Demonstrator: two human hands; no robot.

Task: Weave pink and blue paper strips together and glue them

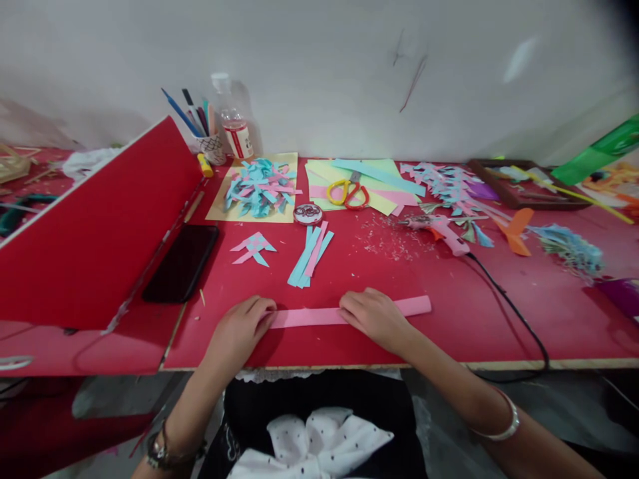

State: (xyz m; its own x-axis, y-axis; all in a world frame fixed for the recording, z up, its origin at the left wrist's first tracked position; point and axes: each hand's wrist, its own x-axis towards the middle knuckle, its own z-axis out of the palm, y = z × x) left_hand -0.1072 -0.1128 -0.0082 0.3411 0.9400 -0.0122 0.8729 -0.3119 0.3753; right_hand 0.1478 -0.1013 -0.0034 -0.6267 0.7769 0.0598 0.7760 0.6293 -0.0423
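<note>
A long pink paper strip [309,317] lies flat across the red table near its front edge. My left hand [245,324] is closed over the strip's left end, thumb and fingers together. Farther right, my right hand [375,318] presses its curled fingers on the strip, whose right end sticks out past my wrist. Beyond the strip is a small pile of blue and pink paper strips [310,256]. To the left of that pile sits a woven pink and blue paper piece [255,248]. My fingertips partly hide the strip.
A phone [182,263] and an upright red board [104,233] stand left. Folded paper pieces [262,188], a round tin [308,213] and scissors [349,193] lie at the back. The corded glue gun [444,233] is right, near an orange paper tail [518,231].
</note>
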